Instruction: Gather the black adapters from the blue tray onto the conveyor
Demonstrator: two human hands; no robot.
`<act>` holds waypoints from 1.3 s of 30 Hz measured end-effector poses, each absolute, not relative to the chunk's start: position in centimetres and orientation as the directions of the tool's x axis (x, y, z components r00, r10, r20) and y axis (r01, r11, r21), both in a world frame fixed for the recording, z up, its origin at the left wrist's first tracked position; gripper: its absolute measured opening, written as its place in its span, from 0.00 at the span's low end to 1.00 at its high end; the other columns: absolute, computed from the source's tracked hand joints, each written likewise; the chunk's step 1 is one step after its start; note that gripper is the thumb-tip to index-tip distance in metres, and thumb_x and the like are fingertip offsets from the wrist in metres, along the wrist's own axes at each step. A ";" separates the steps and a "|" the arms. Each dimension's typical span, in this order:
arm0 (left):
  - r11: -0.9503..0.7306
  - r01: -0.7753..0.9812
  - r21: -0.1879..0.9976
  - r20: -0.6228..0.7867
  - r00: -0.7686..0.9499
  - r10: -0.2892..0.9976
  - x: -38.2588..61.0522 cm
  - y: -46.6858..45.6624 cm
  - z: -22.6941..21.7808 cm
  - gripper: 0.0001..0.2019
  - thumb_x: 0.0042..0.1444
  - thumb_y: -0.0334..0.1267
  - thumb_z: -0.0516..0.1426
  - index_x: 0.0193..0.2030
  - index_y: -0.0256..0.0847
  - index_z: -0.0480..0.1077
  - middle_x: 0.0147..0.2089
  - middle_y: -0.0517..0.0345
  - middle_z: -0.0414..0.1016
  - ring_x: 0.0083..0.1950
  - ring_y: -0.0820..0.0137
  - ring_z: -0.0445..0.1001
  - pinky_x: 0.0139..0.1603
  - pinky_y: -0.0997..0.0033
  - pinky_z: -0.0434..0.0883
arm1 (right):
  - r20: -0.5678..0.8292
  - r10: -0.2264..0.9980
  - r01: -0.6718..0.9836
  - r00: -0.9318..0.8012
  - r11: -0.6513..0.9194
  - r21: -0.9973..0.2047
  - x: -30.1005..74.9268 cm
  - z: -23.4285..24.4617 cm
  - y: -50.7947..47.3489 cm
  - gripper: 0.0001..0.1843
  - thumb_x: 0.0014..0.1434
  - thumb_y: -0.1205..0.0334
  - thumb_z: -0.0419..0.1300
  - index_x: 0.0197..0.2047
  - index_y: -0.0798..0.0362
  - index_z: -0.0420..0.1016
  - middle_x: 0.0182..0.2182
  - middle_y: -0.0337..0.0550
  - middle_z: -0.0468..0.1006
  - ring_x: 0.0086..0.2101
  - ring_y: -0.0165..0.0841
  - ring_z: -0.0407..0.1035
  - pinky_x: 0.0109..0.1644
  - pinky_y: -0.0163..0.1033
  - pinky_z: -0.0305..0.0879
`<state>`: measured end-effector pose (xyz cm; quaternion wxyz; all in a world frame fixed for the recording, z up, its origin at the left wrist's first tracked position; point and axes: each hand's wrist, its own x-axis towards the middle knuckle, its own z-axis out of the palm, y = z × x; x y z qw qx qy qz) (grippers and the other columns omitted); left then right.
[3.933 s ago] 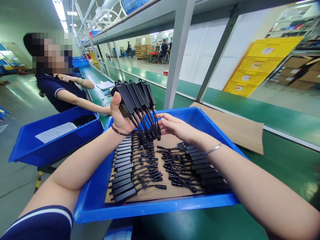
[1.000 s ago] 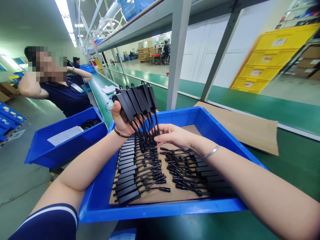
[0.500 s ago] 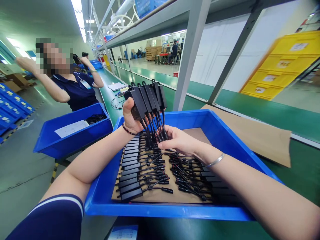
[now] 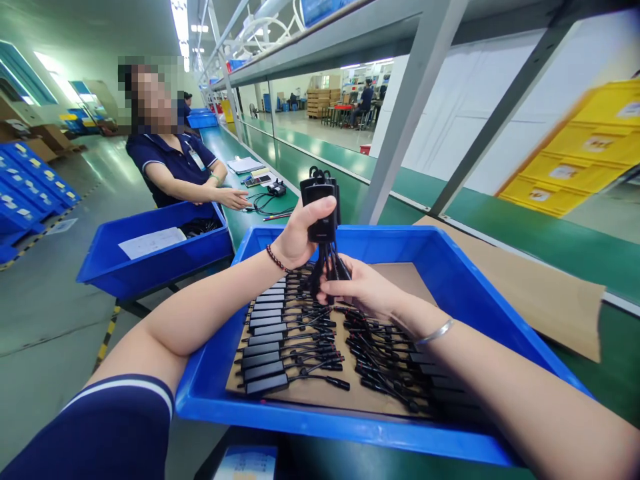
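Observation:
My left hand (image 4: 299, 233) is closed round a stack of several black adapter boxes (image 4: 321, 203), held upright above a blue tray (image 4: 450, 267). Their black cables (image 4: 330, 263) hang down into my right hand (image 4: 357, 287), which is closed round them just below the boxes. In the tray, on a brown cardboard sheet (image 4: 400, 277), lie two rows of the same black adapters (image 4: 265, 340) with their leads and plugs meeting in the middle. The right row (image 4: 425, 373) is partly hidden by my right forearm.
A co-worker in a dark blue shirt (image 4: 167, 160) sits at the left, one hand on the green conveyor (image 4: 310, 167). A second blue tray (image 4: 150, 257) with a paper sheet stands at left. A loose cardboard sheet (image 4: 540, 287) lies right of my tray. Grey shelf posts (image 4: 410, 100) rise behind; yellow crates (image 4: 580, 153) stand at far right.
My left hand has turned the fanned-out adapters into a tight edge-on stack and shifted right. My right hand has closed round the cables. The co-worker lowered both arms to the conveyor.

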<state>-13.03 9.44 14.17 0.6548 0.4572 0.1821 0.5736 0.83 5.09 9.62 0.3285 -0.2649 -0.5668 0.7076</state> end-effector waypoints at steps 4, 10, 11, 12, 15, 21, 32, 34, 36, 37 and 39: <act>-0.088 -0.571 0.816 0.305 0.296 0.905 -13.1 9.9 14.2 0.12 0.50 0.45 0.54 0.36 0.38 0.68 0.34 0.58 0.72 0.43 0.63 0.72 0.39 0.66 0.71 | -0.085 0.738 -0.136 -0.669 -0.234 -0.963 1.8 10.4 5.5 0.13 0.45 0.70 0.59 0.36 0.54 0.61 0.24 0.34 0.66 0.22 0.26 0.64 0.26 0.33 0.63; -0.075 -0.580 0.811 0.297 0.299 0.907 -12.9 10.3 14.3 0.11 0.50 0.43 0.55 0.35 0.37 0.67 0.29 0.59 0.70 0.37 0.69 0.73 0.34 0.72 0.71 | -0.105 0.766 -0.103 -0.635 -0.218 -0.970 2.2 10.5 5.7 0.12 0.45 0.70 0.56 0.35 0.54 0.63 0.28 0.36 0.66 0.20 0.23 0.63 0.21 0.29 0.58; -0.078 -0.577 0.813 0.300 0.300 0.905 -12.9 10.4 14.3 0.11 0.50 0.44 0.55 0.34 0.37 0.67 0.28 0.59 0.70 0.36 0.69 0.73 0.33 0.73 0.70 | -0.108 0.771 -0.103 -0.627 -0.220 -0.970 2.1 10.4 5.8 0.12 0.45 0.69 0.56 0.35 0.54 0.63 0.28 0.36 0.66 0.20 0.23 0.63 0.20 0.29 0.58; -0.081 -0.574 0.815 0.303 0.303 0.903 -13.0 10.5 14.2 0.11 0.51 0.44 0.54 0.34 0.37 0.67 0.28 0.59 0.70 0.35 0.69 0.73 0.32 0.73 0.70 | -0.112 0.777 -0.101 -0.620 -0.220 -0.970 2.0 10.4 5.7 0.11 0.45 0.69 0.56 0.35 0.54 0.63 0.28 0.36 0.66 0.20 0.23 0.63 0.21 0.29 0.58; -0.082 -0.571 0.817 0.313 0.319 0.895 -13.2 10.8 13.9 0.14 0.52 0.47 0.52 0.35 0.37 0.68 0.28 0.58 0.71 0.35 0.68 0.73 0.31 0.72 0.71 | -0.106 0.798 -0.089 -0.594 -0.196 -0.977 1.9 10.5 5.7 0.11 0.45 0.69 0.56 0.35 0.54 0.64 0.27 0.36 0.67 0.20 0.22 0.62 0.21 0.29 0.58; -0.019 -0.603 0.797 0.307 0.378 0.873 -13.6 10.9 13.7 0.22 0.52 0.53 0.46 0.41 0.38 0.68 0.36 0.54 0.73 0.44 0.59 0.71 0.37 0.61 0.72 | -0.061 0.818 -0.066 -0.572 -0.120 -0.991 1.5 10.6 5.4 0.14 0.46 0.65 0.59 0.38 0.53 0.65 0.32 0.37 0.68 0.21 0.22 0.62 0.19 0.27 0.54; 0.028 -0.632 0.774 0.276 0.377 0.884 -13.5 10.4 13.7 0.27 0.50 0.57 0.45 0.44 0.37 0.67 0.41 0.49 0.72 0.51 0.54 0.67 0.41 0.56 0.71 | -0.015 0.815 -0.069 -0.579 -0.067 -0.995 1.3 10.2 5.3 0.12 0.46 0.63 0.60 0.36 0.54 0.64 0.29 0.36 0.69 0.20 0.20 0.61 0.18 0.25 0.49; 0.027 -0.636 0.771 0.280 0.377 0.883 -13.5 10.4 13.6 0.27 0.50 0.57 0.45 0.44 0.37 0.67 0.40 0.50 0.72 0.51 0.54 0.67 0.41 0.56 0.71 | -0.017 0.812 -0.057 -0.584 -0.062 -0.996 1.4 10.2 5.3 0.12 0.46 0.63 0.61 0.35 0.54 0.65 0.27 0.35 0.67 0.20 0.20 0.61 0.18 0.25 0.49; 0.024 -0.629 0.777 0.281 0.381 0.881 -13.5 10.3 13.5 0.27 0.51 0.57 0.45 0.44 0.37 0.67 0.40 0.51 0.72 0.51 0.54 0.67 0.41 0.56 0.71 | -0.032 0.804 -0.046 -0.594 -0.073 -0.996 1.5 10.1 5.3 0.12 0.47 0.62 0.60 0.36 0.54 0.66 0.25 0.35 0.67 0.19 0.21 0.61 0.18 0.25 0.49; 0.019 -0.625 0.781 0.282 0.379 0.881 -13.5 10.3 13.4 0.27 0.51 0.57 0.44 0.44 0.37 0.67 0.40 0.51 0.72 0.50 0.55 0.68 0.41 0.56 0.71 | -0.042 0.800 -0.038 -0.599 -0.081 -0.996 1.5 10.1 5.3 0.12 0.47 0.62 0.60 0.36 0.54 0.66 0.24 0.34 0.67 0.19 0.21 0.61 0.17 0.25 0.49; 0.002 -0.618 0.786 0.286 0.366 0.886 -13.5 10.3 13.3 0.27 0.51 0.57 0.44 0.44 0.37 0.67 0.40 0.53 0.73 0.50 0.55 0.68 0.40 0.57 0.71 | -0.056 0.796 -0.024 -0.603 -0.088 -0.996 1.5 10.0 5.3 0.11 0.47 0.62 0.60 0.35 0.54 0.66 0.23 0.34 0.67 0.18 0.22 0.61 0.17 0.25 0.49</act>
